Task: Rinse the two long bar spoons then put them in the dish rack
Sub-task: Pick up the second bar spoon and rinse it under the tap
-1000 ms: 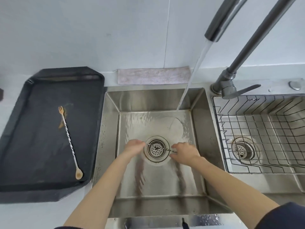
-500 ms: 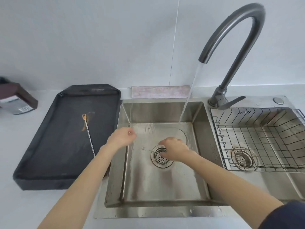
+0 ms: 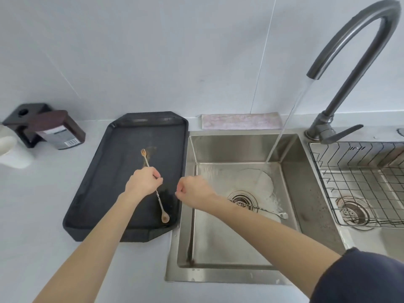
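Bar spoons now lie in two places: the gold bar spoon point(image 3: 157, 194) is in your left hand point(image 3: 143, 180), which has crossed from the sink's edge half a second ago to the black tray point(image 3: 91, 193) and is pinched shut around the twisted stem near its middle, fork end pointing to the wall and bowl end resting near the tray's front corner. Your right hand point(image 3: 192, 189) has left the drain, where it gripped the other spoon a moment ago; it now hovers over the sink's left rim, fingers curled in a loose fist, and whether anything is in it cannot be told. That silver bar spoon point(image 3: 265, 209) lies loose on the floor of the sink point(image 3: 218, 248), stem across the drain strainer point(image 3: 241, 199) and bowl pointing right, partly hidden by your right forearm. Water still runs from the faucet point(image 3: 358, 51) and lands behind the drain. To the right, the wire dish rack point(image 3: 358, 176) sits in the second basin. A folded cloth point(image 3: 240, 121) lies behind the sink, and a dark bottle point(image 3: 59, 130) lies on the counter left of the tray.
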Demonstrator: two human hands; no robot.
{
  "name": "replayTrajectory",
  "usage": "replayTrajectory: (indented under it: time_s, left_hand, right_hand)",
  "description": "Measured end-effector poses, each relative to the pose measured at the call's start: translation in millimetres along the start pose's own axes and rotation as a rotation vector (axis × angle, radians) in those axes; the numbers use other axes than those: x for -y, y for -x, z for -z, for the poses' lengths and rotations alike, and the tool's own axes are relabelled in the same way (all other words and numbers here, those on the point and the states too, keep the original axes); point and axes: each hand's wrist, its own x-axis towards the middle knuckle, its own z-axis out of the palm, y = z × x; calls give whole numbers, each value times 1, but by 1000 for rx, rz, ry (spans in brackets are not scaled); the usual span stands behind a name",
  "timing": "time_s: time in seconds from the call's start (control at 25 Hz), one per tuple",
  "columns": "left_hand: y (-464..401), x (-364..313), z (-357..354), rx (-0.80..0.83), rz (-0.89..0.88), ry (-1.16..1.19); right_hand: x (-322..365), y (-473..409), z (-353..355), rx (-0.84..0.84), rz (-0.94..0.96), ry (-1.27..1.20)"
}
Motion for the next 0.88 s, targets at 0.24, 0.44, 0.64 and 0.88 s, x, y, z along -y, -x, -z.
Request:
replayTrajectory:
  time_s: [0.24, 0.44, 0.64, 0.88]
  left_hand:
    - [-12, 28, -19, 93, 115, -36]
    - [-19, 28, -29, 93, 161, -43]
    - [-27, 27, -26, 106, 184, -34]
    - [-22, 17, -19, 38, 160, 41]
  right_hand:
    - [21, -18, -39, 45, -60, 41]
    - [32, -31, -48, 70, -37, 195]
    - [34, -39, -51, 58, 1, 275]
    - [29, -40, -47, 7, -59, 75]
